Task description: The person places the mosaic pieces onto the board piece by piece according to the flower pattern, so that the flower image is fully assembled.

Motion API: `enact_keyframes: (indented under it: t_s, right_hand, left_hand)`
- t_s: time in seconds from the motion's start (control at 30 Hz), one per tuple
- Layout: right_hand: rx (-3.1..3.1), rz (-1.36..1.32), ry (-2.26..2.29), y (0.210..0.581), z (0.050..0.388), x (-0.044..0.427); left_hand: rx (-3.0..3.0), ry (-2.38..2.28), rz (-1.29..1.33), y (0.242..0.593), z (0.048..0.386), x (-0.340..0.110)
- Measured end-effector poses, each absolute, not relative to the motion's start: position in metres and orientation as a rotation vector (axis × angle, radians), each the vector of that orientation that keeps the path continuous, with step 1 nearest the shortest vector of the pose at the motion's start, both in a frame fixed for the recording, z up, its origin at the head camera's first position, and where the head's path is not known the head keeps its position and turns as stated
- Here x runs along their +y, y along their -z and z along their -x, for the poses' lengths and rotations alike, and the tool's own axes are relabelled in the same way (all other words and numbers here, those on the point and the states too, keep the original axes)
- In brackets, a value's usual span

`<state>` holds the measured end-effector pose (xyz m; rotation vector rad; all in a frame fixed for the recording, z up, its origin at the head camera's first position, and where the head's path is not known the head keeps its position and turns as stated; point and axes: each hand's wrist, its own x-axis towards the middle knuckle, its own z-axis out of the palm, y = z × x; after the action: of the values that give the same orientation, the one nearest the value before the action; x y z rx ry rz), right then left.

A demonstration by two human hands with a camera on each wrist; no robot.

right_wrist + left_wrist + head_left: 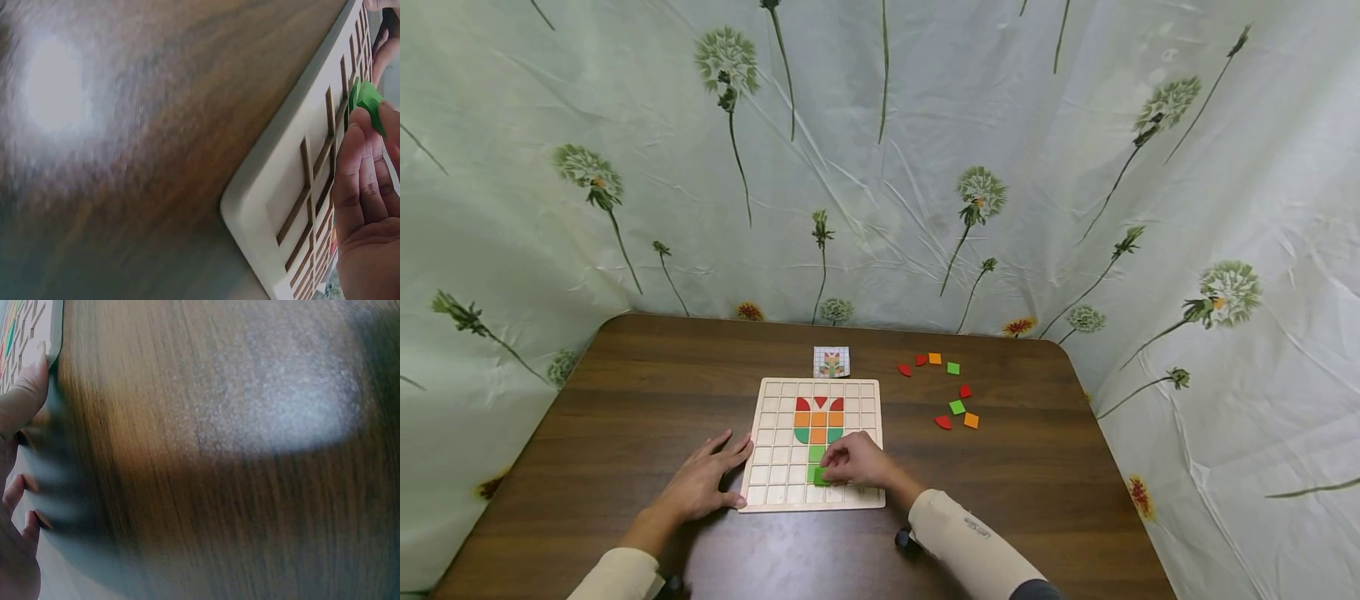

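A pale wooden grid board (772, 492) lies on the table, bearing a tulip shape of red, orange (817, 420) and dark green pieces with a light green square (816, 453) below. My right hand (861, 461) pinches a light green square tile (371, 103) between thumb and fingers, low over the stem column. Another green piece shows just behind that tile in the right wrist view. At the board's left edge my left hand (700, 482) rests with fingers spread, its thumb (39, 372) against the board's corner. The right fingers partly cover the squares beneath them.
Behind the board lies a small pattern card (831, 362) with a flower picture. Several loose pieces are scattered to the right, among them a red quarter piece (943, 423), an orange square (972, 421) and a green square (957, 407). A floral curtain (895, 208) hangs behind the table.
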<state>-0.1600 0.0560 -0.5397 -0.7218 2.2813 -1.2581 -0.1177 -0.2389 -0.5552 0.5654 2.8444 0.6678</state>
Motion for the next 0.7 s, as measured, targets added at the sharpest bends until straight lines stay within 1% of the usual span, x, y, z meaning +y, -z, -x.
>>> enact_keyframes:
  t_s: [0.4, 0.7]
  right_hand:
    - [2.318, 0.706, 1.257, 0.547, 0.148, 0.047]
    - [2.507, 0.807, 1.103, 0.552, 0.143, 0.044]
  left_hand:
    - [2.858, -0.667, -0.578, 0.555, 0.117, -0.239]
    - [2.853, -0.667, -0.578, 0.552, 0.116, -0.238]
